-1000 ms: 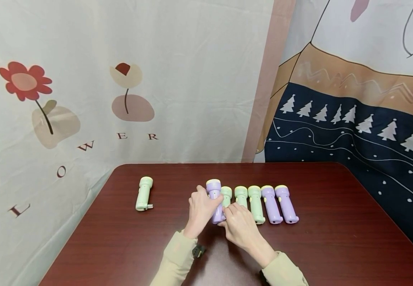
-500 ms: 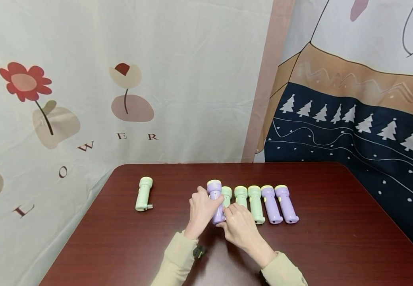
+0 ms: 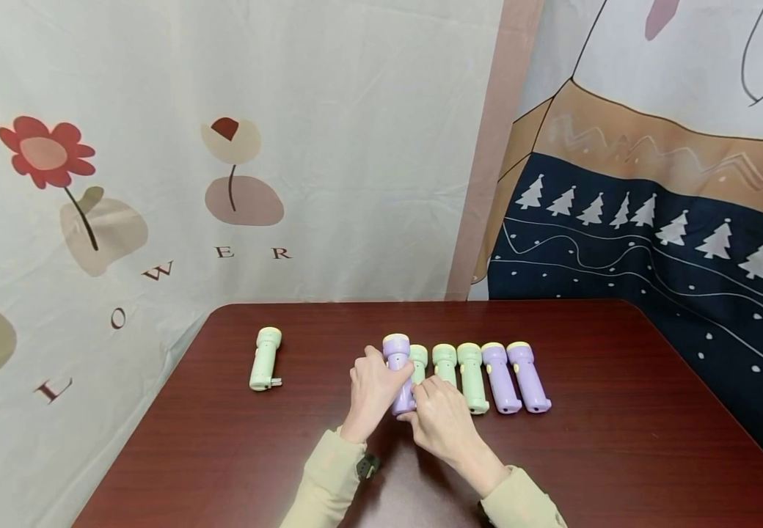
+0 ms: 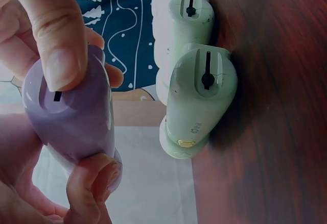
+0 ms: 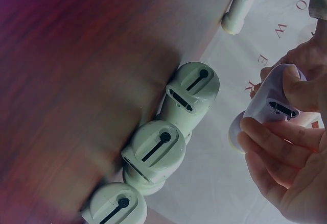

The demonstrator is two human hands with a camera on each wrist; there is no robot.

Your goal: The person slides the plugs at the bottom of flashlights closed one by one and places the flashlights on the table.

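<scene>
A purple flashlight (image 3: 398, 359) with a pale yellow rim is up in both hands, its lamp end pointing away from me. Around its body curl the fingers of my left hand (image 3: 371, 392). My right hand (image 3: 446, 422) pinches the tail end; in the left wrist view its thumb (image 4: 64, 66) presses over the dark slot there. A narrow dark recess shows on the flashlight's side (image 5: 283, 109) in the right wrist view. Just right of it lies a light green flashlight (image 3: 419, 358), partly covered by the hands.
Rightward along the row lie two more green flashlights, one near (image 3: 445, 359) and one farther (image 3: 472, 374), then two purple flashlights (image 3: 502, 378). A lone green flashlight (image 3: 265, 359) with metal prongs out lies left on the brown table (image 3: 190, 447). Curtains (image 3: 355, 147) hang behind.
The purple flashlight has dipped very slightly toward me. Both hands keep the same hold, and the flashlights on the table stay put.
</scene>
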